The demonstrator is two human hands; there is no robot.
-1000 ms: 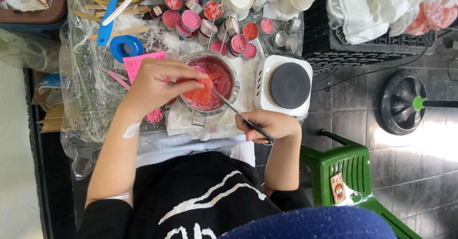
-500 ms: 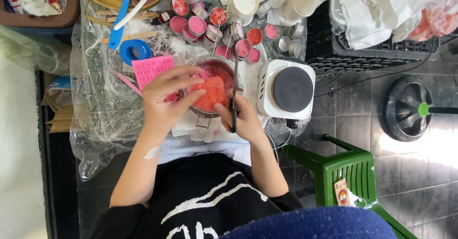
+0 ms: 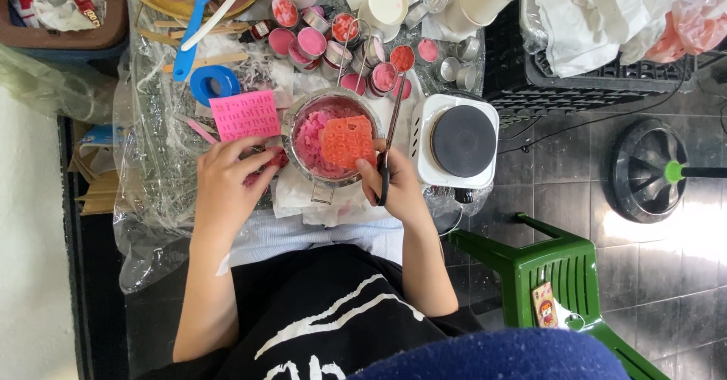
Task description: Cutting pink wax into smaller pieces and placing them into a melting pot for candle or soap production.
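Fingers of the right hand (image 3: 397, 187) pinch the orange mould (image 3: 348, 142) by its near edge, scissors (image 3: 388, 149) tucked in the same grip, over the pot (image 3: 327, 139) mid-table. Looks soft, floppy, light, so 2 edges grip best. Left hand (image 3: 226, 187) curls on pink bits, grip unclear.

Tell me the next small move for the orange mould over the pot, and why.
Probably steady the orange mould with the left hand. It sits over the metal pot of pink wax, pinched only at its lower edge by the right hand, which also holds scissors, while the left hand rests beside the pot.
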